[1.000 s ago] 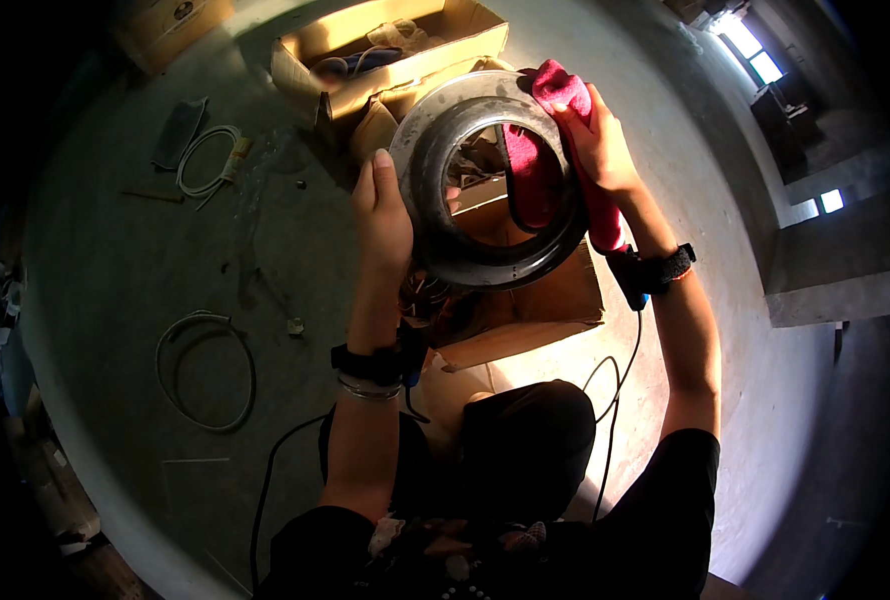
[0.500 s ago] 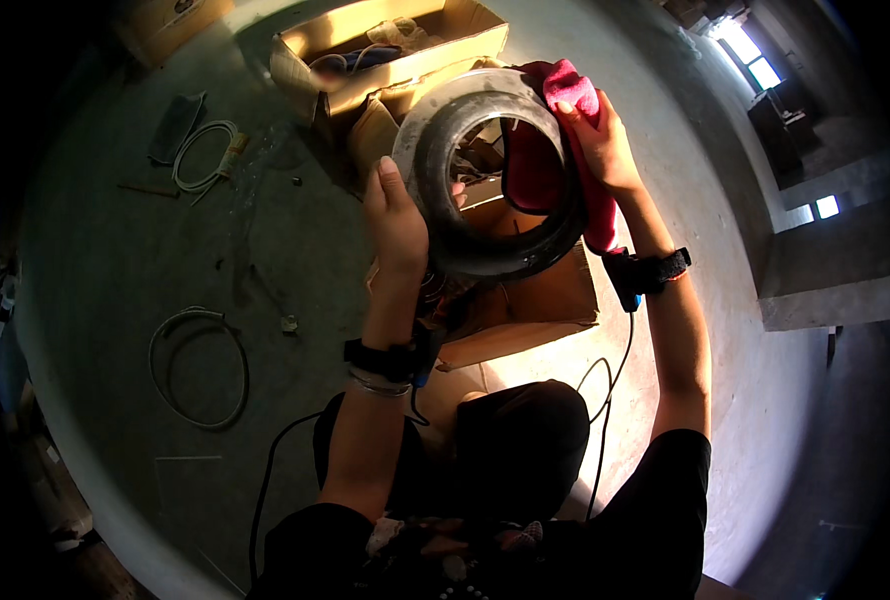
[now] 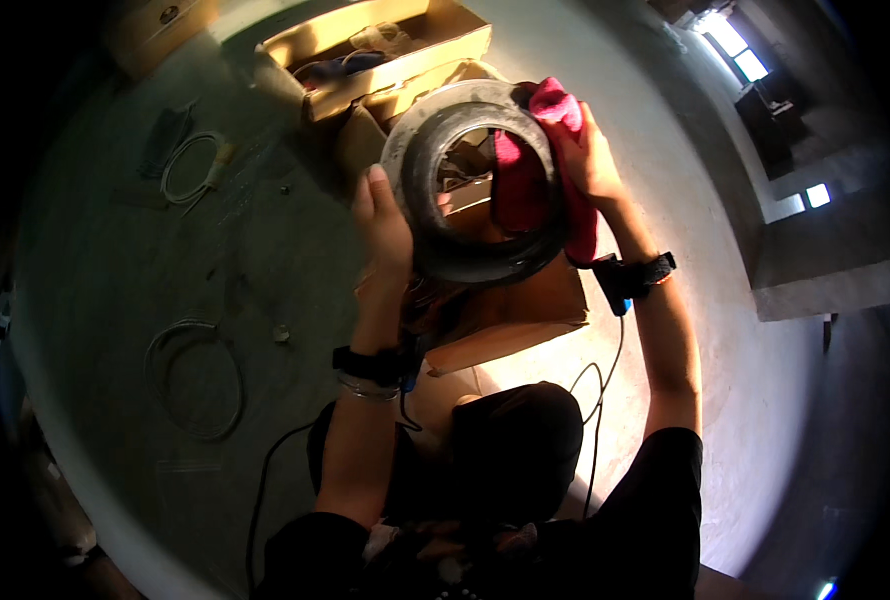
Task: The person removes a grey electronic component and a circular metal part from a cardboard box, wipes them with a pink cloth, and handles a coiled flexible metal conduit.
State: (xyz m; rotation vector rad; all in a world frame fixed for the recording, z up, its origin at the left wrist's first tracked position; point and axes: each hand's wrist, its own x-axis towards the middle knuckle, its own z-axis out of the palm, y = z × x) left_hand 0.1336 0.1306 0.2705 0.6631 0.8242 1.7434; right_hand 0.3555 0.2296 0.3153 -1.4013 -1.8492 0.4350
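Note:
A large dusty ring [image 3: 500, 262], black with a paler grey flange along its upper left, is held up in front of me. My left hand [image 3: 385, 228] grips its left side, thumb up along the edge and fingertips showing through the hole. At the right rim, my right hand [image 3: 593, 170] is closed on a red cloth [image 3: 583, 232] and presses it to the ring. Part of that cloth hangs behind the ring and shows through its opening. Some fingers of both hands are hidden.
Below the ring stands an open cardboard box [image 3: 510, 340]; behind it, another long box [image 3: 405, 72] holds odds and ends. Coiled hose [image 3: 240, 385] and a pale cable coil [image 3: 168, 180] lie on the floor at left. Thin black cables [image 3: 598, 430] run from my wristbands.
The view has shifted slightly. My right hand has moved a little down the ring's right rim with the cloth, and the cloth seen through the hole hangs differently. My left hand keeps its grip.

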